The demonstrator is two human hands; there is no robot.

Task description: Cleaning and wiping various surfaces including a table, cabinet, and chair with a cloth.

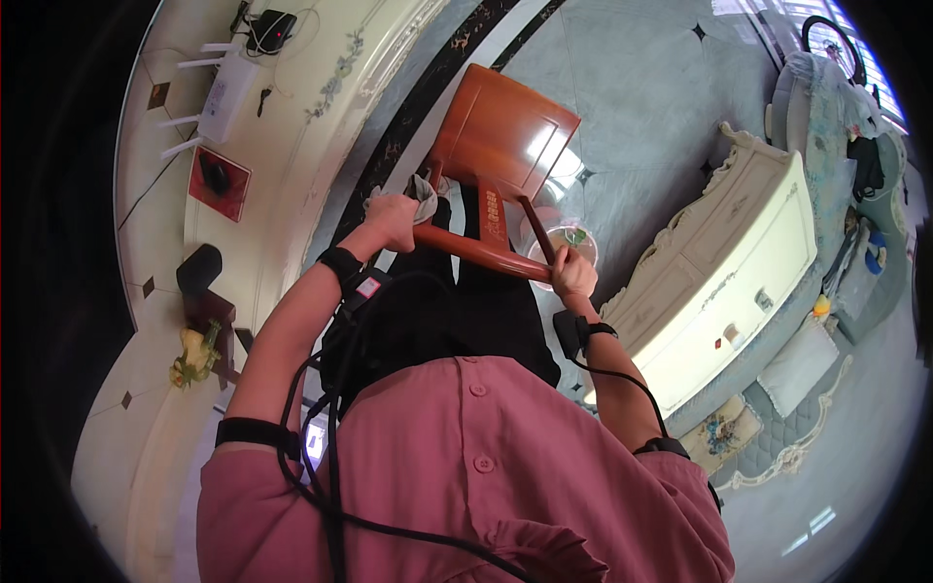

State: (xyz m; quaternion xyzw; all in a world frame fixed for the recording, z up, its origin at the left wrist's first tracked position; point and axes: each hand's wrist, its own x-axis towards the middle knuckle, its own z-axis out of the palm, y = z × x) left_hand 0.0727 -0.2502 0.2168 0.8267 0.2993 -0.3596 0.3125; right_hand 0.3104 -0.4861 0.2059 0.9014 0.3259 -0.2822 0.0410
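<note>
A reddish-brown wooden chair (pixel 503 131) stands before me, its backrest's top rail (pixel 481 253) nearest my body. My left hand (pixel 391 222) is at the rail's left end with a crumpled grey cloth (pixel 423 198) bunched in its fingers. Around the rail's right end my right hand (pixel 574 273) is closed. The chair's carved middle slat runs from the rail down to the seat. Just beyond my right hand a clear round basin (pixel 589 244) rests on the floor, partly hidden by the chair; something green shows in it.
Left is a long cream cabinet with a white router (pixel 227 98), a black box (pixel 271 30) and a red square mat (pixel 237 197) bearing a dark object. A cream carved table (pixel 758 218) stands right, with a sofa and cushions (pixel 798 372) behind. Black cables hang along my arms.
</note>
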